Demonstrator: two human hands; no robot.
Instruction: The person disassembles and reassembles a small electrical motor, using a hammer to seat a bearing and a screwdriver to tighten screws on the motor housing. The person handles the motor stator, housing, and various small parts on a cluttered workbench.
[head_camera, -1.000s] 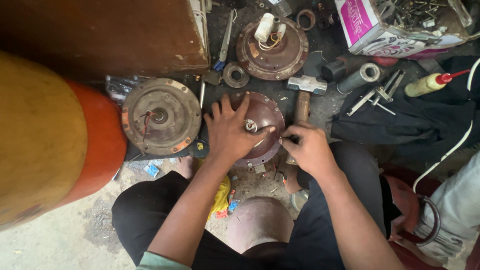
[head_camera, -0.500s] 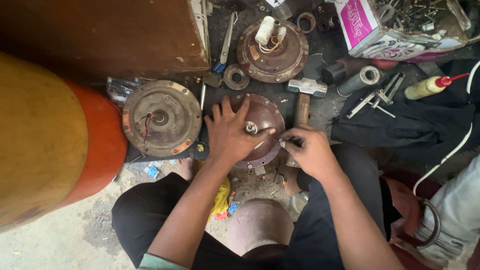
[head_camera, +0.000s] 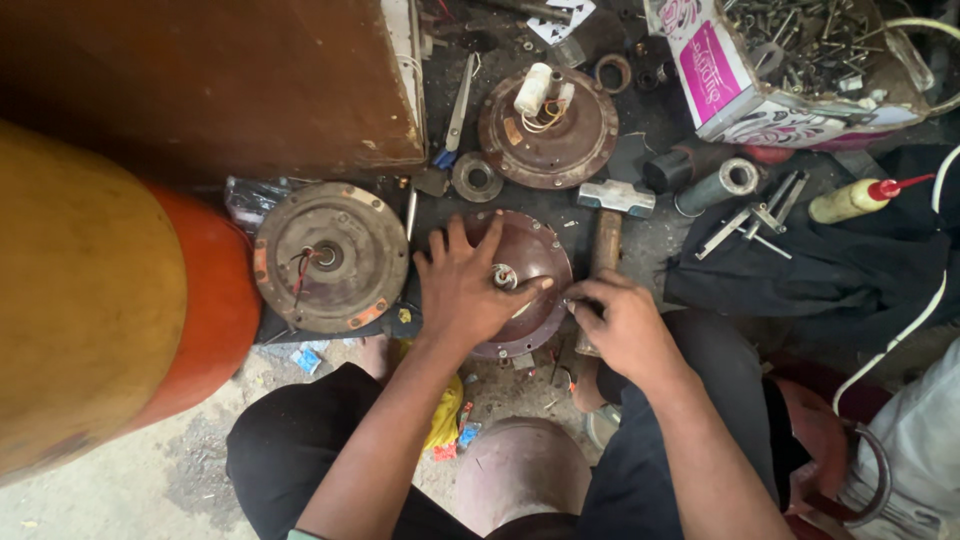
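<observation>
Your left hand (head_camera: 462, 290) lies flat, fingers spread, pressed on the dark round motor cover (head_camera: 530, 275) on the floor between your knees; it grips nothing, just bears down beside the short shaft (head_camera: 503, 276) at the cover's centre. Your right hand (head_camera: 622, 322) sits at the cover's right rim, fingers curled and pinched close; whether they hold anything small, you cannot tell. Hammer (head_camera: 606, 230) lies just right of the cover, its handle running under your right hand. Left of the cover: a rusty round plate (head_camera: 330, 257) with red wires. Far side: another round plate (head_camera: 548, 125) with a white part. Far right: a box of bolts (head_camera: 770, 70), a yellow bottle (head_camera: 852, 200).
</observation>
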